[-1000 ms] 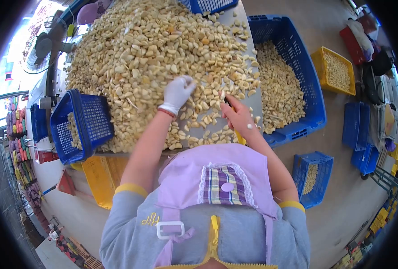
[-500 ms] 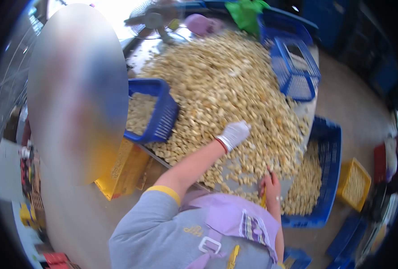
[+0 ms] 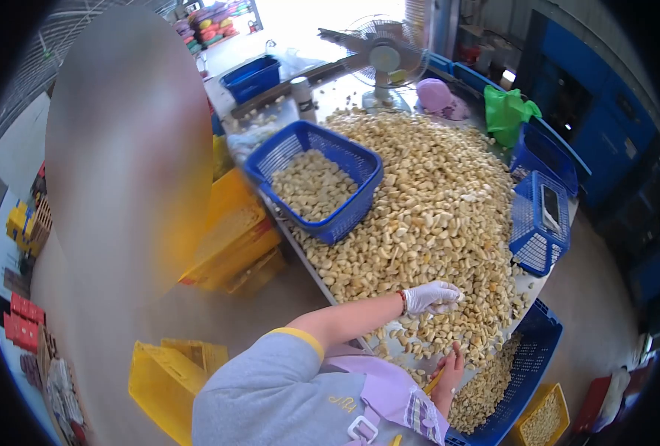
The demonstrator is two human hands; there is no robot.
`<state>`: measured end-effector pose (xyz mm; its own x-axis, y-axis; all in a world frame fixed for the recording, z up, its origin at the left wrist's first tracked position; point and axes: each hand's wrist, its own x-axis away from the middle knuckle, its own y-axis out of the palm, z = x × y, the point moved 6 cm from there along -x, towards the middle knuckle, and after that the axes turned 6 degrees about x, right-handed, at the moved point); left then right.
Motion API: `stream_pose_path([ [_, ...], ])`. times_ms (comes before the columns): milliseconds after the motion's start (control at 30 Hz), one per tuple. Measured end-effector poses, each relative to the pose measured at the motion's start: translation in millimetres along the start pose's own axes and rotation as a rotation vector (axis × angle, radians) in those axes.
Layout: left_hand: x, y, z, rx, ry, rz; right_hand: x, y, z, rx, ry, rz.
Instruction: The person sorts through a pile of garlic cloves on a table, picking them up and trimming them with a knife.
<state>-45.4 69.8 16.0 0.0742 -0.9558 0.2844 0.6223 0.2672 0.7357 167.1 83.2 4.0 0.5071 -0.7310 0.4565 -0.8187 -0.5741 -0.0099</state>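
Note:
A wide heap of pale, curved cashew nuts [image 3: 426,208] covers the metal table in front of me. My left hand [image 3: 432,297], in a white glove, reaches into the near part of the heap. Its fingers are curled in together over the nuts; what they pinch is too small to make out. Bare and close to my body, my right hand [image 3: 449,368] is closed around a slim yellow-handled tool [image 3: 434,383], whose working end is hidden. Below that hand, at the table's edge, stands a large blue crate [image 3: 542,346] holding more nuts.
A blue basket [image 3: 367,189] of nuts rests on the table's left side. Another blue basket [image 3: 538,245] lies at the right edge. A fan [image 3: 384,58] stands at the back. Yellow crates [image 3: 159,390] are on the floor. A blurred person [image 3: 133,156] is at my left.
My view has swung to the left, so table and baskets appear farther right and lower. My left hand's fingers have curled in among the nuts. The right hand still grips the yellow-handled tool.

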Motion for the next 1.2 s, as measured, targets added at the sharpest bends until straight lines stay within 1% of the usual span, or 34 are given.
stream_pose_path([
  [100, 31.4, 16.9, -18.9, 0.195, -0.028, -0.01, -5.8, 1.2, 0.4, 0.059, -0.04, -0.013],
  [167, 47.0, 25.5, -32.4, 0.206, -0.081, -0.01, -4.7, 3.8, 0.0, 0.052, -0.059, -0.028],
  [200, 61.9, 37.5, -31.1, 0.15, -0.096, 0.049, 0.9, 8.2, -10.7, 0.063, -0.129, -0.081],
  [233, 63.2, 37.8, -42.1, 0.167, -0.161, 0.067, 5.4, 6.7, -16.6, 0.169, -0.225, -0.089],
  [267, 71.3, 48.9, -42.6, 0.086, -0.188, 0.145, 18.0, 7.2, -25.9, 0.145, -0.166, -0.13],
  [300, 74.2, 50.9, -50.2, 0.084, -0.131, 0.128, 27.4, 5.2, -31.5, 0.174, -0.214, -0.149],
  [367, 86.1, 62.2, -51.9, 0.032, -0.116, 0.057, 42.5, 3.5, -42.1, 0.342, -0.14, -0.214],
  [467, 88.3, 71.9, -68.6, 0.052, -0.143, 0.067, 59.8, -2.0, -54.3, 0.415, -0.413, -0.238],
  [500, 88.1, 77.0, -72.8, 0.047, -0.154, 0.064, 64.3, -5.1, -55.6, 0.422, -0.398, -0.243],
  [567, 88.3, 85.7, -78.7, 0.032, -0.171, 0.061, 72.7, -9.7, -58.1, 0.433, -0.372, -0.257],
  [667, 87.5, 100.9, -90.0, 0.115, -0.208, 0.066, 73.4, -19.6, -51.1, 0.36, -0.381, -0.278],
  [700, 84.0, 97.8, -96.0, 0.141, -0.237, 0.056, 72.5, -23.7, -46.5, 0.428, -0.328, -0.282],
  [800, 79.8, 96.2, -101.1, 0.134, -0.237, 0.022, 73.9, -28.3, -51.3, 0.443, -0.509, -0.221],
  [833, 79.8, 96.0, -100.6, 0.14, -0.241, 0.039, 71.7, -29.1, -49.7, 0.427, -0.46, -0.233],
  [933, 82.5, 96.7, -90.4, 0.11, -0.315, 0.029, 65.9, -25.9, -50.4, 0.347, -0.321, -0.277],
  [967, 85.5, 97.9, -85.8, 0.137, -0.312, 0.041, 62.8, -20.3, -49.0, 0.183, -0.339, -0.295],
  [1067, 95.7, 94.1, -62.6, 0.051, -0.338, 0.036, 60.0, -5.7, -56.4, 0.172, -0.419, -0.402],
  [1100, 105.2, 91.1, -44.8, -0.035, -0.274, 0.106, 59.2, -5.0, -60.5, 0.221, -0.455, -0.368],
  [1167, 118.8, 75.5, 8.8, -0.166, 0.034, 0.103, 45.0, -18.4, -52.1, 0.013, -0.275, -0.239],
  [1200, 126.0, 71.6, 44.8, -0.137, 0.313, 0.226, 40.9, -25.1, -43.7, -0.093, -0.175, -0.175],
])
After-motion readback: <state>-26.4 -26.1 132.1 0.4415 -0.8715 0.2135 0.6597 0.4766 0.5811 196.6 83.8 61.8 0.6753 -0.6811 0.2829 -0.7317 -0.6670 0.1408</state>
